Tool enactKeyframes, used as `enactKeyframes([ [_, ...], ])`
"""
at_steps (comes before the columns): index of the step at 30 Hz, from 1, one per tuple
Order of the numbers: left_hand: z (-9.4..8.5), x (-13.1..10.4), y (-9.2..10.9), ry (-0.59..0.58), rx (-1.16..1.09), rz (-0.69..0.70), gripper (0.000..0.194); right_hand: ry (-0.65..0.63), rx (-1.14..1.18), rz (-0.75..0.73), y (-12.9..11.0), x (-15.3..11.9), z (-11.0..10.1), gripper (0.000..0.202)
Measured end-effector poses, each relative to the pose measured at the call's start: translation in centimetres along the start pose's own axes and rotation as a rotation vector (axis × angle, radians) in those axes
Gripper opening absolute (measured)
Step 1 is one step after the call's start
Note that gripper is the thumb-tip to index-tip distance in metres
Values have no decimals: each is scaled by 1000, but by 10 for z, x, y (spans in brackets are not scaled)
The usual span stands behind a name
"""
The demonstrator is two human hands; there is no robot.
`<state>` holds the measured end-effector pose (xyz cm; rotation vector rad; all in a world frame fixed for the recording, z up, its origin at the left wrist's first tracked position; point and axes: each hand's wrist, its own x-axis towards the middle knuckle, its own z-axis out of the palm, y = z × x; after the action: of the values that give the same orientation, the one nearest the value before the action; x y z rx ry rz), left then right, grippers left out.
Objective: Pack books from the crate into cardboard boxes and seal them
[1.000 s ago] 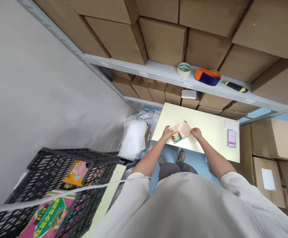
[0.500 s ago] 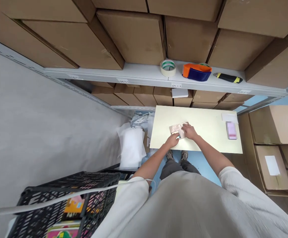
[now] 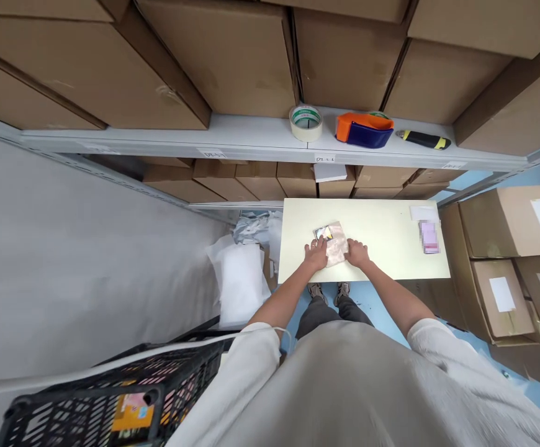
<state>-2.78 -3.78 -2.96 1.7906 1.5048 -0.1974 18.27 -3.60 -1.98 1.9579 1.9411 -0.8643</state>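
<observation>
On the pale yellow tabletop (image 3: pixel 382 217) lies a thin pinkish wrapping sheet (image 3: pixel 337 246), slightly crumpled. A small flat dark-edged item (image 3: pixel 323 232) with a bright picture sits at the sheet's upper left corner; its exact kind is too small to tell. My left hand (image 3: pixel 315 254) lies over the left side of the sheet, fingers apart and reaching the lower edge of the small item. My right hand (image 3: pixel 357 252) is closed on the sheet's right edge, its fingers curled.
A tape roll (image 3: pixel 306 123), an orange and blue tape dispenser (image 3: pixel 364 130) and a black and yellow cutter (image 3: pixel 423 139) lie on the shelf ahead. White sheets (image 3: pixel 242 282) are stacked left of the table. A black crate (image 3: pixel 79 416) stands lower left, cardboard boxes (image 3: pixel 500 292) right.
The pinkish sheet has been turned and opened out more, so the small picture item shows at its upper left. My left hand has moved left and flattened; my right hand has come down to the right edge.
</observation>
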Motion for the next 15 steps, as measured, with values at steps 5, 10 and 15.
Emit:
enactKeyframes([
  [5, 0, -1, -1, 143, 8, -8, 81, 74, 219, 152, -14, -3, 30, 62],
  [10, 12, -14, -3, 148, -18, -16, 66, 178, 381, 252, -23, 4, 42, 56],
  [15, 17, -12, -8, 116, -43, 7, 76, 182, 507, 330, -24, 14, 44, 56],
])
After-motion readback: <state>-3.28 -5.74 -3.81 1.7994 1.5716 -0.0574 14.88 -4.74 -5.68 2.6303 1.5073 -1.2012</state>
